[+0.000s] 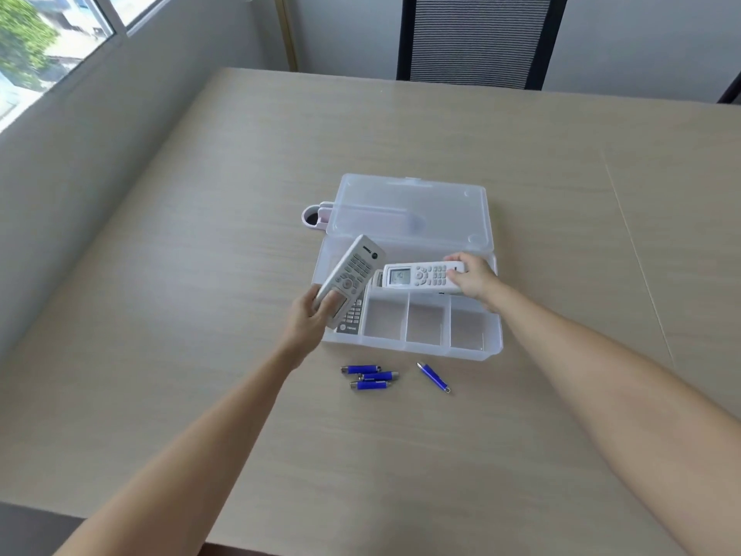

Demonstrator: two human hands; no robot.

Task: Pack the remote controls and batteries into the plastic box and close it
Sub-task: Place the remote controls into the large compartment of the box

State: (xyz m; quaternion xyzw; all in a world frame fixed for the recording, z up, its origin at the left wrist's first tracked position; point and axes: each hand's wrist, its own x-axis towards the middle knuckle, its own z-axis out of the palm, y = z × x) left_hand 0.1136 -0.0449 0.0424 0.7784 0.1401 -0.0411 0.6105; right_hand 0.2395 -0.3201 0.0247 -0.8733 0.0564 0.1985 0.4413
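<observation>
A clear plastic box [493, 347] lies open mid-table, its lid [409, 210] folded back flat. My left hand [308, 319] grips the near end of a grey remote [353, 270], tilted above the box's left side. Under it another grey remote [353, 317] lies in the left compartment. My right hand [473, 276] holds the right end of a white remote [417, 276] with a small screen, level over the long rear compartment. Three blue batteries [371, 377] lie bunched on the table in front of the box. A fourth blue battery [433, 377] lies apart, to their right.
Three small front compartments [427, 325] of the box hold nothing. A white holder with a round hole [310, 216] sticks out from under the lid's left edge. A black mesh chair [477, 38] stands at the table's far side. A wall and window run along the left.
</observation>
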